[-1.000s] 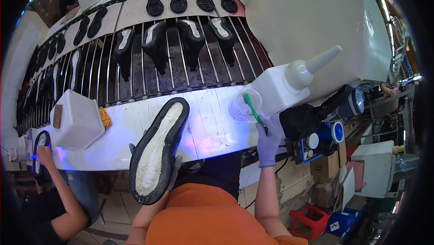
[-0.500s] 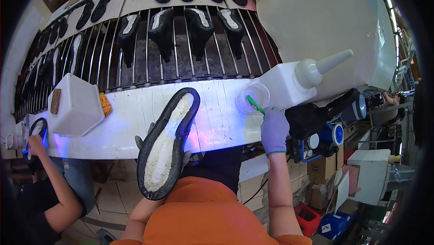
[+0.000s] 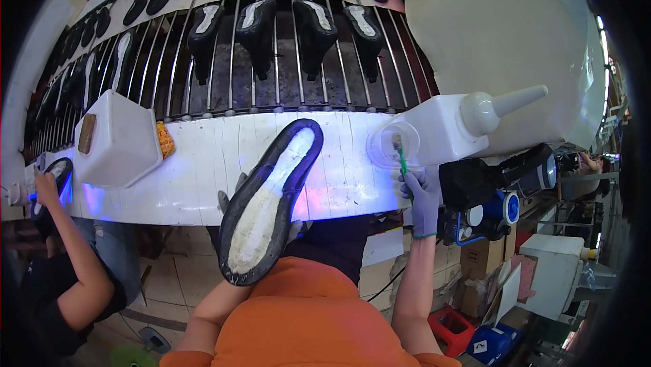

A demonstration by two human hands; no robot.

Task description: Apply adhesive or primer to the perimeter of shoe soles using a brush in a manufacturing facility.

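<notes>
White, blue-lit surface (image 3: 203, 177) fronts a conveyor of shoes. Left hand (image 3: 234, 197) grips the upturned black shoe (image 3: 268, 201) at six o'clock; it has risen closer. Gloved right hand (image 3: 422, 194) pinches a green brush (image 3: 401, 160), now dipped into the clear cup (image 3: 390, 143) at three o'clock, loading glue.

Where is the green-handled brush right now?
The green-handled brush is right of centre, held in the gloved right hand, its tip dipping into the clear cup on the white bench.

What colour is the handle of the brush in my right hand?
Green; the brush handle shows best in the head view.
</notes>
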